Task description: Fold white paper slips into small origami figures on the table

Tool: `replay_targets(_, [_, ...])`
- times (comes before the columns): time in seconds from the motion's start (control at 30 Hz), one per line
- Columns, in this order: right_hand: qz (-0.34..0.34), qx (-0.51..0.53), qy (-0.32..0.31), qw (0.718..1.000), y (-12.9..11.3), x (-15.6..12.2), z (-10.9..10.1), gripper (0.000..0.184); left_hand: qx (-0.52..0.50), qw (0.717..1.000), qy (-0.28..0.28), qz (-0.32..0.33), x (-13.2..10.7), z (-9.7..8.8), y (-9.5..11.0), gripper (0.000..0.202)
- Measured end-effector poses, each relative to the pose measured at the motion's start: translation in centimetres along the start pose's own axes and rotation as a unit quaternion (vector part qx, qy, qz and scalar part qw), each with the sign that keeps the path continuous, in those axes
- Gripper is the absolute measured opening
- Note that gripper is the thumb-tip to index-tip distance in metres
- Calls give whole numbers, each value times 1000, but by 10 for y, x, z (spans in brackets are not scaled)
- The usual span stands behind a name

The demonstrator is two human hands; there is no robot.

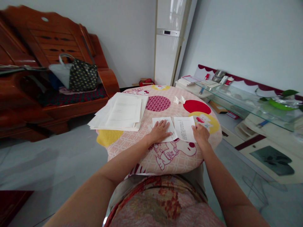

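My left hand point(161, 130) lies flat with fingers spread on a small white sheet of paper point(170, 122), pressing it to the table. Beside it on the right is a printed sheet of paper point(184, 128) with lines of dark text. My right hand point(201, 133) pinches that printed sheet at its right edge. The two sheets lie close together, a narrow gap opening between them toward the top. Under both is a round table point(142, 157) with a pink patterned cloth.
A stack of white papers point(125, 108) lies on the table's left side. Crumpled white tissue point(179, 100) sits toward the back. A wooden bench point(59, 37) with a patterned bag point(83, 75) stands left; a glass-topped cabinet point(248, 107) runs along the right, and a tall white appliance point(167, 53) stands behind.
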State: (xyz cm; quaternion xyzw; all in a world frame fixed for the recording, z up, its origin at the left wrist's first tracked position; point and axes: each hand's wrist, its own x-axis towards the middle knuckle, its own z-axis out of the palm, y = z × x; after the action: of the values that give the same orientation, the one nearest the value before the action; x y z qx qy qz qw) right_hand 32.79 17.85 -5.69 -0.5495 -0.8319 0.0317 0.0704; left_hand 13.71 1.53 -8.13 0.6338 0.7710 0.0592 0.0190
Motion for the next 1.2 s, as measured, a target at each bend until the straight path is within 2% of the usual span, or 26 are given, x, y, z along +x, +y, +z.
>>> replay_targets(0.3, [-12,-20,13,1000,6,1,4,36,4,1000,-2,11,-1,0,-1,72])
replay_targets(1.0, [-15,-17,35,999,16,2,4,36,2,1000,-2,7,0,2,-1,71])
replay_targets(1.2, [-11,50,105,993,37,11,9,36,-14,1000,-19,12,-1,-6,-1,74])
